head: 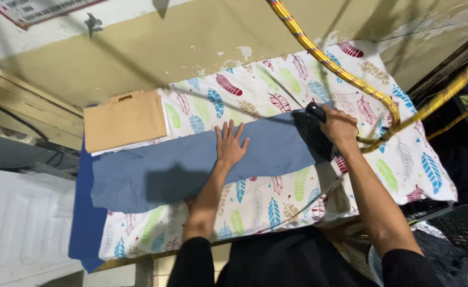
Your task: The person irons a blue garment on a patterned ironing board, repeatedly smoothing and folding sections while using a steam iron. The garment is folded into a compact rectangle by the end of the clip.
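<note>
Your right hand (339, 126) is wrapped tight around the handle of the black iron (312, 133), while your left hand (230, 143) lies flat, fingers spread, at its 9 o'clock on the blue fabric (191, 167). That cloth's soft and floppy across the feather-print cover (276, 90), so pin it near the iron; tan folded cloth (123, 121) sits at 10 o'clock.

peeling beige wall (202, 37) behind a table (138, 261) draped in feather-print cloth (404, 159).

Small ironing/laundry workrm: padded desk (404, 159) w/ feather-print cover, black iron (312, 133) on it, folded tan cloth (123, 121) at desk's far end, peeling wall (191, 42) behind.
</note>
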